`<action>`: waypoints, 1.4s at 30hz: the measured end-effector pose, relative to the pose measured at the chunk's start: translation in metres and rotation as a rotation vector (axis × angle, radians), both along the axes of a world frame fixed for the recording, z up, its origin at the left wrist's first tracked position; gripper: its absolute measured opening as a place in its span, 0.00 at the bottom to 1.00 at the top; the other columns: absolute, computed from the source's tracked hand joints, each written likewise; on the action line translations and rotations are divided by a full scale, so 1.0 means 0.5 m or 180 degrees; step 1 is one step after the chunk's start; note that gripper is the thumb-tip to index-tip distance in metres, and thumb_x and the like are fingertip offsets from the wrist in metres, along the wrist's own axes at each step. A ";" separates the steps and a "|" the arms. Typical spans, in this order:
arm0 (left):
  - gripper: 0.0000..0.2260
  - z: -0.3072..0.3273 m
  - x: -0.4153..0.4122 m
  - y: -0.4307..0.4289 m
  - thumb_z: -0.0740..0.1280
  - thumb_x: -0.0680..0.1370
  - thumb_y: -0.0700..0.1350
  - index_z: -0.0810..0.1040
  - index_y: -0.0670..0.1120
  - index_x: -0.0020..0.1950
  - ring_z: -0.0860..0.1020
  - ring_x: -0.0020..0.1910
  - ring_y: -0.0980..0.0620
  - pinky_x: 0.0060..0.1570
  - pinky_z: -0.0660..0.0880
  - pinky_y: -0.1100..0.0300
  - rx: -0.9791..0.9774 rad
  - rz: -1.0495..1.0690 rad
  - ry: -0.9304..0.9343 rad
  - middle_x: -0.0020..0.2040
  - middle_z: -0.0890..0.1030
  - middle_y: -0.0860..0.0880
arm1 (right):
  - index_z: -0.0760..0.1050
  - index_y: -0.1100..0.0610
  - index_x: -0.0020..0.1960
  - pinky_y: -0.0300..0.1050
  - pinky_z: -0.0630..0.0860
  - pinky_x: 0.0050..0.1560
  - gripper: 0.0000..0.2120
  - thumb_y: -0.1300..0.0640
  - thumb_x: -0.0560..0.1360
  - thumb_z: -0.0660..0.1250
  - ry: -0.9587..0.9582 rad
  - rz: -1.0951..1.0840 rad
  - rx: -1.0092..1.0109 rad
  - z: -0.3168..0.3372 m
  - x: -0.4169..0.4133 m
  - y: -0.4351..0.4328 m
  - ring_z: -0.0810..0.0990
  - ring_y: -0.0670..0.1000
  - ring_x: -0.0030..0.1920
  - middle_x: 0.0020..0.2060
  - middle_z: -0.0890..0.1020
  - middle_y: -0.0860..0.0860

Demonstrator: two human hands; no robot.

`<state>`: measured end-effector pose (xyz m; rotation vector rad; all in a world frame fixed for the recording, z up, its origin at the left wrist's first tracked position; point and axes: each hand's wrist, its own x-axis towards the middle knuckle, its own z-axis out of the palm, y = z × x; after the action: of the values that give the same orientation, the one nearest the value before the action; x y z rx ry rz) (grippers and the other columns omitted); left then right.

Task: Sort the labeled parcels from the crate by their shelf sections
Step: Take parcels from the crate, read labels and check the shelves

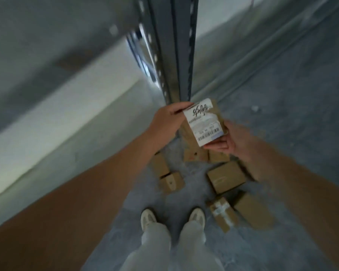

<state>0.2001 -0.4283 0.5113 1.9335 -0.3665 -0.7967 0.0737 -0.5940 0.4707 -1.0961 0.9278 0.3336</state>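
We note grey mottled floor (282,85), faint parallel lines running diagonally at upper right. We record dark grey rack post (181,45) rising from floor at centre, slots in rows along its edges. Small white speck (254,108) on floor right of post. We see pale wall (71,114) at left, brighter than floor; blurred grey surface above it, nature unclear. Light dim, even.
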 end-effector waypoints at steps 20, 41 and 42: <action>0.16 0.512 -0.245 0.771 0.72 0.74 0.57 0.75 0.53 0.57 0.84 0.47 0.52 0.46 0.83 0.50 -0.0070 0.2290 -0.0580 0.54 0.83 0.51 | 0.77 0.64 0.55 0.46 0.81 0.32 0.26 0.42 0.82 0.54 -0.0441 0.2602 -0.1529 0.639 0.096 0.693 0.85 0.56 0.35 0.41 0.84 0.60; 0.09 0.533 -0.895 1.580 0.67 0.79 0.41 0.67 0.47 0.52 0.81 0.54 0.47 0.45 0.81 0.57 -0.1064 0.6337 -0.0629 0.56 0.79 0.42 | 0.78 0.58 0.48 0.53 0.77 0.61 0.05 0.59 0.75 0.65 -0.1760 0.4371 -0.0513 0.725 -0.322 1.822 0.81 0.56 0.52 0.48 0.83 0.57; 0.09 0.522 -0.904 1.593 0.68 0.79 0.41 0.67 0.48 0.51 0.81 0.54 0.47 0.47 0.81 0.55 -0.1090 0.6478 -0.0594 0.55 0.79 0.42 | 0.77 0.60 0.50 0.53 0.78 0.59 0.06 0.61 0.76 0.64 -0.1623 0.4409 -0.0350 0.714 -0.323 1.847 0.81 0.56 0.50 0.49 0.83 0.59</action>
<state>-0.2519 0.3683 0.7723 1.1206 1.1714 0.7521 -0.0877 0.3294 0.8276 -1.6954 -0.4007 1.0585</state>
